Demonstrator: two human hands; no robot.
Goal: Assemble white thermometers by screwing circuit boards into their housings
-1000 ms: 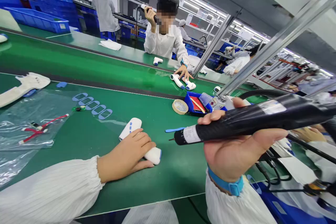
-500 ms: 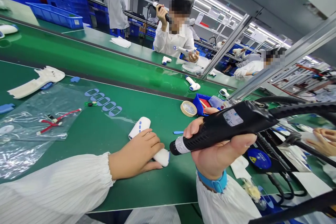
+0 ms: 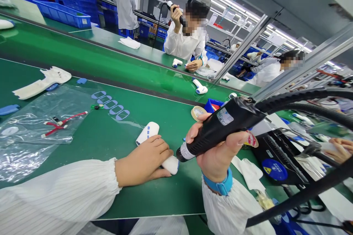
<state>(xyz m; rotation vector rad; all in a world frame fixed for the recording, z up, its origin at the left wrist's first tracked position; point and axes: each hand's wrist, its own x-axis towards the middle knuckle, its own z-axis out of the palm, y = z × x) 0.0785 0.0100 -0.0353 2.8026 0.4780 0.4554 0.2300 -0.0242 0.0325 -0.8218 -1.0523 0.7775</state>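
My left hand [image 3: 149, 159] wraps over a white infrared thermometer [image 3: 148, 132] lying on the green table, its fingers across the middle and hiding part of it. My right hand [image 3: 217, 154] grips a black electric screwdriver [image 3: 217, 126], tilted, with its cable running off to the right. The screwdriver's nose points at the thermometer's blue-edged end, close to it; whether the bit touches cannot be made out. A blue band circles my right wrist.
Left lie a clear plastic bag [image 3: 82, 126] with red-wired parts, white housing shells [image 3: 52, 80] and several blue oval rings [image 3: 110, 104]. Beyond are a tape roll [image 3: 197, 112], a blue bin [image 3: 213, 105] and a green conveyor [image 3: 116, 68]. A black box [image 3: 271, 154] stands right; a co-worker [image 3: 190, 33] sits opposite.
My right hand and the screwdriver have shifted slightly left, and the screwdriver tilts more steeply. My left hand stays on the thermometer. The co-worker opposite has lowered a hand to the table.
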